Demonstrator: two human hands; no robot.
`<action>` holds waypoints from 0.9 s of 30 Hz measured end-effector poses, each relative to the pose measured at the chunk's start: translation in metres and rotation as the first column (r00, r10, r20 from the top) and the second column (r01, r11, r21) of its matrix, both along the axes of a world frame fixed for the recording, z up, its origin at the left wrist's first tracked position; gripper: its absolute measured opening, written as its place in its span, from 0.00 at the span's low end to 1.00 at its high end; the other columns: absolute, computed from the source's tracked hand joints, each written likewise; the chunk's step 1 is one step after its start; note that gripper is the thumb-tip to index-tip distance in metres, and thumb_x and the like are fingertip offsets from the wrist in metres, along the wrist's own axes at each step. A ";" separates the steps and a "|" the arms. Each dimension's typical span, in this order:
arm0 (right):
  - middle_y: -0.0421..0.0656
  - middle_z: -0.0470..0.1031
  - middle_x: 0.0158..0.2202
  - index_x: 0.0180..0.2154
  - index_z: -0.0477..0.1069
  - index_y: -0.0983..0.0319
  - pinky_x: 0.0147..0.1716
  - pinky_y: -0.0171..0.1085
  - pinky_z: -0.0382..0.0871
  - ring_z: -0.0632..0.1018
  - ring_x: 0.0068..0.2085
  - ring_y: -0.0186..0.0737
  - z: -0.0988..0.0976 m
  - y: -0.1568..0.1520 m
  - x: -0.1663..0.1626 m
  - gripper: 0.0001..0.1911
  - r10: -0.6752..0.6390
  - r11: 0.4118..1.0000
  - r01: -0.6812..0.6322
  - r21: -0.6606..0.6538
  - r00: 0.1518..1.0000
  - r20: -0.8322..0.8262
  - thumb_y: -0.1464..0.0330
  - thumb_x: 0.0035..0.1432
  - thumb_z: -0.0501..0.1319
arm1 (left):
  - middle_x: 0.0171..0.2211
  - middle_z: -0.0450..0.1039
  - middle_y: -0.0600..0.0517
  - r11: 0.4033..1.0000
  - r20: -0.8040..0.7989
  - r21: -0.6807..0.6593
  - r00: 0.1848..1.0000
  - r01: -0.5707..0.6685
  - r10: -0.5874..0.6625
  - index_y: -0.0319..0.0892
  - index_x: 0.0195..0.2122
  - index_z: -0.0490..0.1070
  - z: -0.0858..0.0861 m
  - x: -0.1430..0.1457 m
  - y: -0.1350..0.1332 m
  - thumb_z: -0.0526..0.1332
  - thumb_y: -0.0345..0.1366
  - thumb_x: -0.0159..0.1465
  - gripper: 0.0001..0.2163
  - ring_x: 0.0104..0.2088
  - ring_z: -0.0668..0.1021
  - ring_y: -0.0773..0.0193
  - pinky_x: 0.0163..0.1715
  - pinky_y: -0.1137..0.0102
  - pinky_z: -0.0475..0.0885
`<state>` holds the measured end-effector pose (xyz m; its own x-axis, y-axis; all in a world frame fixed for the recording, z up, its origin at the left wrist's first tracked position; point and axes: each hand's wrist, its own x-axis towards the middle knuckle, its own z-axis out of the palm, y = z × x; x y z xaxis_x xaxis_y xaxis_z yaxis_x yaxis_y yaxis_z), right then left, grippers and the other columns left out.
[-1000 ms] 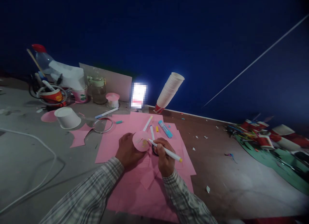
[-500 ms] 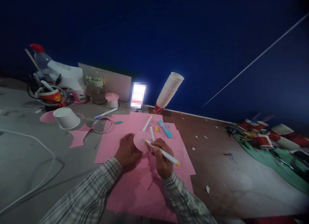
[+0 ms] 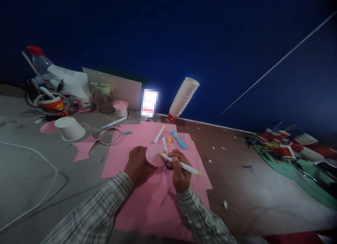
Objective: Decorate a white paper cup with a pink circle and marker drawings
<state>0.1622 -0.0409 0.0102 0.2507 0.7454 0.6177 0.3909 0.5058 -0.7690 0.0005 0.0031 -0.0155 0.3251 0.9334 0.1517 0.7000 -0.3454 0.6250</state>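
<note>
My left hand (image 3: 138,164) is closed on the left edge of a round pink paper disc (image 3: 154,155), holding it raised over pink paper sheets (image 3: 142,210). In my right hand (image 3: 181,172) is a white marker with a yellow tip and end (image 3: 185,166), gripped like a pen. Its tip is at the disc's right side; whether it touches cannot be made out. Dark finger loops, perhaps of scissors (image 3: 168,164), show partly behind the right hand. Beyond the hands lie a white marker (image 3: 159,134), a yellow cap (image 3: 170,140) and a light blue tube (image 3: 178,139).
A leaning stack of paper cups (image 3: 183,99) stands by a bright blurred screen (image 3: 150,103). Leftward are a white cup (image 3: 70,128), a glass jar (image 3: 102,97) and a ring (image 3: 109,136). A white cable (image 3: 43,156) crosses the left side. Clutter covers a green mat (image 3: 297,183) on the right.
The marker in my right hand has swung to a flatter angle, its rear end moving up and right. The dark loops show more now. My left hand still holds the disc.
</note>
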 end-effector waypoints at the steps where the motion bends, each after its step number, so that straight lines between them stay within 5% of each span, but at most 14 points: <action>1: 0.43 0.78 0.28 0.34 0.78 0.59 0.36 0.43 0.75 0.79 0.33 0.43 -0.001 0.000 -0.001 0.17 -0.001 1.000 0.001 -0.002 1.000 0.006 0.61 0.71 0.55 | 0.44 0.80 0.45 1.000 -0.002 -0.006 1.000 -0.001 0.001 0.44 0.51 0.77 0.000 0.000 0.000 0.72 0.37 0.53 0.23 0.54 0.76 0.41 0.57 0.50 0.68; 7: 0.38 0.71 0.21 0.32 0.77 0.58 0.41 0.47 0.73 0.77 0.31 0.44 -0.007 0.000 -0.001 0.17 -0.007 1.000 0.006 0.016 0.998 0.063 0.63 0.71 0.54 | 0.44 0.80 0.46 1.000 -0.017 -0.012 1.000 -0.012 0.012 0.46 0.50 0.77 0.000 0.001 0.000 0.73 0.38 0.53 0.22 0.54 0.76 0.41 0.58 0.49 0.68; 27: 0.39 0.77 0.25 0.35 0.76 0.57 0.42 0.47 0.71 0.78 0.30 0.43 -0.004 0.001 -0.005 0.12 -0.028 0.996 0.013 0.089 0.986 0.165 0.69 0.69 0.55 | 0.44 0.79 0.44 1.000 -0.044 -0.018 0.999 -0.012 0.011 0.43 0.50 0.76 0.001 0.001 0.000 0.71 0.38 0.54 0.21 0.54 0.76 0.40 0.58 0.48 0.69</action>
